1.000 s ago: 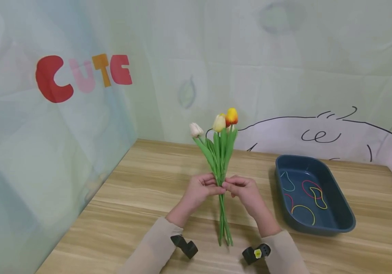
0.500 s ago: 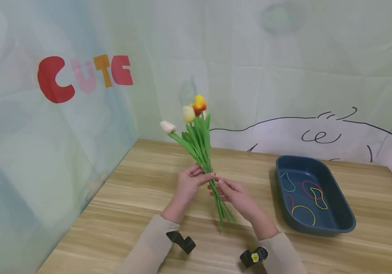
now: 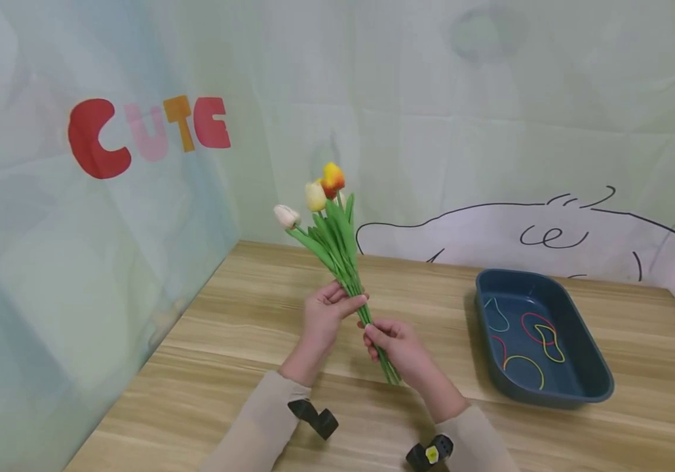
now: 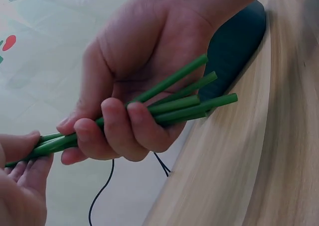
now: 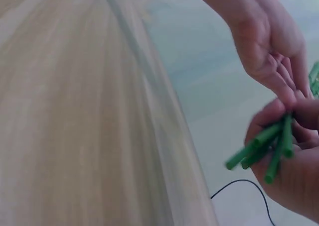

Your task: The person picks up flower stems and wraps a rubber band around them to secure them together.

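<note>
A bunch of tulips (image 3: 337, 249) with white, pale yellow and orange-yellow heads is held above the table, leaning to the left. My left hand (image 3: 321, 318) pinches the stems just below the leaves, thumb in front. Lower down, my right hand (image 3: 399, 347) holds the same stems near their cut ends. The left wrist view shows the right hand's fingers curled round several green stems (image 4: 174, 104), whose ends fan out past the little finger. Stem ends (image 5: 269, 146) point toward the camera in the right wrist view.
To the right of the hands, a dark blue tray (image 3: 599, 387) stands on the wooden table (image 3: 225, 341). Several coloured rubber bands, including a yellow rubber band (image 3: 540, 373), lie in it. Printed cloth (image 3: 402, 131) hangs behind and to the left.
The tulips have moved up and left and now tilt left. My right hand has slid from beside the left hand down to the lower stems and grips them.
</note>
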The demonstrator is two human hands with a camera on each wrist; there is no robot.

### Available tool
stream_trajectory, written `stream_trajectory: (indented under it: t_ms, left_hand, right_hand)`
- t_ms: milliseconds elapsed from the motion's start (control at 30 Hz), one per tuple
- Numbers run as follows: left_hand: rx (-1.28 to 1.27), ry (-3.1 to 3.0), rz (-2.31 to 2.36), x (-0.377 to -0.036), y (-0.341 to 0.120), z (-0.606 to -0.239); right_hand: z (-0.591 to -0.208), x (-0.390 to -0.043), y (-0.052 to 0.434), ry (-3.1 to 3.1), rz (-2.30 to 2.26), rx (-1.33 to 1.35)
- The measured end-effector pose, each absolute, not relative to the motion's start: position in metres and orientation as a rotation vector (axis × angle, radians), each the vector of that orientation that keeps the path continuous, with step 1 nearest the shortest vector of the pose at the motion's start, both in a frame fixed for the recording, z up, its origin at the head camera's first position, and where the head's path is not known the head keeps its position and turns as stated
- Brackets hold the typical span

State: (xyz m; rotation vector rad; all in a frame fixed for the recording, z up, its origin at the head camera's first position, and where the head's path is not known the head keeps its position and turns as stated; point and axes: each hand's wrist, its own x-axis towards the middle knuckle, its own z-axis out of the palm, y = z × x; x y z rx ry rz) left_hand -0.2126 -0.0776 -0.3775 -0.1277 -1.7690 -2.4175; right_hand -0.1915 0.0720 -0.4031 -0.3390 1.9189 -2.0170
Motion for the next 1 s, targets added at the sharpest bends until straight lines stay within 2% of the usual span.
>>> stream_trajectory:
  t_ms: [200, 467, 1000]
  left_hand:
    - [-0.158, -1.735, -2.534, -0.213, -0.077, -0.379]
    - [-0.376, -2.007, -2.471, -0.208, -0.078, -0.374]
    - [-0.296, -2.183, -2.492, -0.211, -0.085, -0.37]
  right_hand:
    - [-0.402, -0.186, 0.065, 1.978, -2.102, -0.246]
    - [-0.399, -0.183, 0.063, 2.061, -2.075, -0.276]
    - [-0.402, -0.184, 0.074, 2.203, -1.798, -0.532]
